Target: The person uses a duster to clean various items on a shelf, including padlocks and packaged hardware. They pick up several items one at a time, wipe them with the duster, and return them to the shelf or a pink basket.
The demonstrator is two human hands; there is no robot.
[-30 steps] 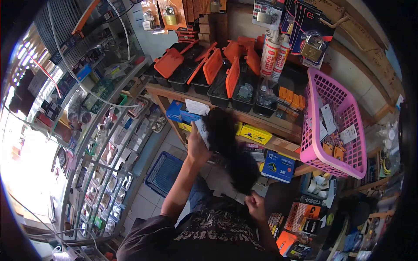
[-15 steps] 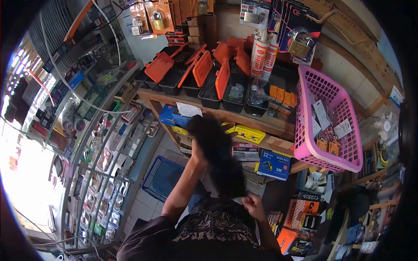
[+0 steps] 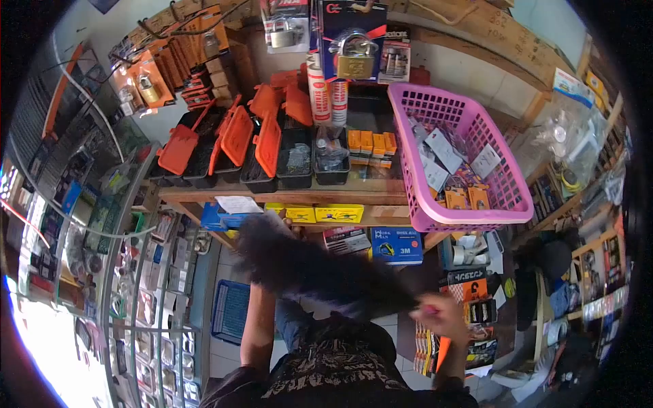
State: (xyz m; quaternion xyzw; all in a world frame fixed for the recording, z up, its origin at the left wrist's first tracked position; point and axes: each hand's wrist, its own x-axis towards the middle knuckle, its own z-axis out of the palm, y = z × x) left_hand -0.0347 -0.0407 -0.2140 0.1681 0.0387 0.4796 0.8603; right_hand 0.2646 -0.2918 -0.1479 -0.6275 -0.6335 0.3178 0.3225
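Observation:
My right hand (image 3: 441,318) is closed round the handle end of a black feather duster (image 3: 333,275), and a bit of red or pink shows at the grip. The duster slants up to the left across my body, its fluffy tip blurred. Behind that tip is my left hand (image 3: 286,219), mostly covered by the feathers. A few of its fingers stick out above them, stretched and apart, in front of yellow boxes (image 3: 339,213) on the shelf under the counter. Beside these lies a blue box (image 3: 224,216) with a white paper on top.
Black bins with orange lids (image 3: 235,139) line the wooden counter (image 3: 286,192), beside sealant tubes (image 3: 320,95) and a pink basket (image 3: 469,216). A padlock (image 3: 355,58) hangs above. Glass shelving (image 3: 146,299) stands on the left; a blue basket (image 3: 230,309) is on the floor.
The duster has swung from steep to a flatter slant, its tip moving left and the handle right with my right hand. My left hand has shifted left. The view has turned rightward.

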